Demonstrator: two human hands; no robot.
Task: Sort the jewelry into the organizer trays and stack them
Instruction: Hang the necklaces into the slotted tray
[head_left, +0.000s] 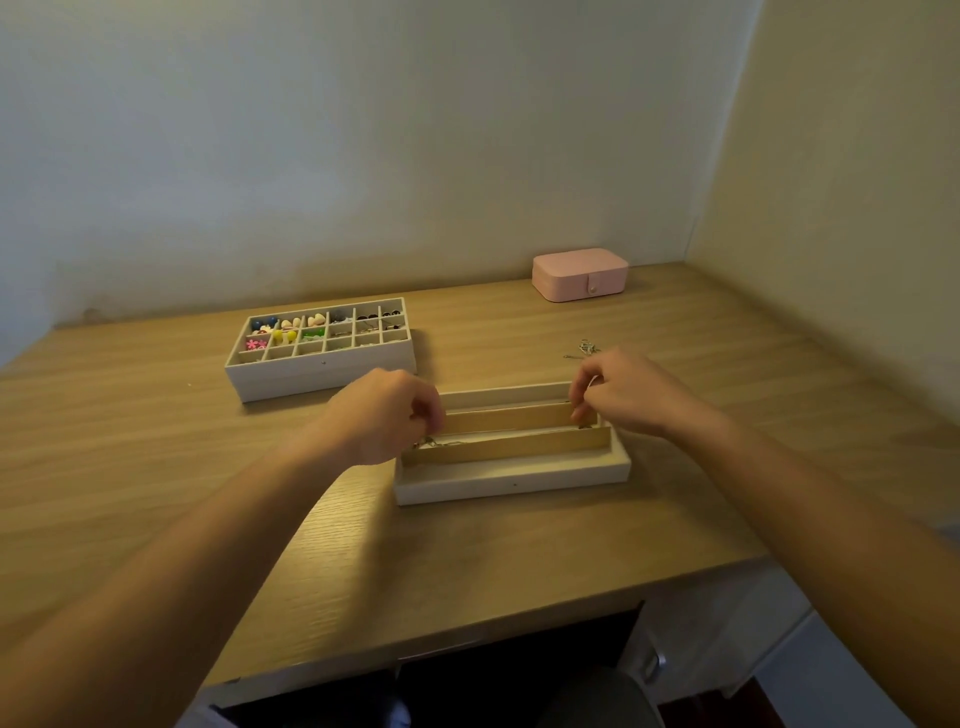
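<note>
A white tray with long slots (511, 480) lies in the middle of the wooden desk. A thin chain (498, 429) is stretched along one slot. My left hand (382, 418) pinches its left end over the tray's left side, and my right hand (623, 392) pinches its right end over the right side. A second white tray with many small compartments (319, 371) sits to the back left, with colourful earrings and beads in its upper cells. A small heap of loose jewelry (584, 348) lies on the desk just behind my right hand.
A closed pink jewelry box (579, 274) stands at the back of the desk near the wall. Walls close in at the back and on the right. The desk's front edge (467, 652) runs below my forearms, with a dark chair beneath it.
</note>
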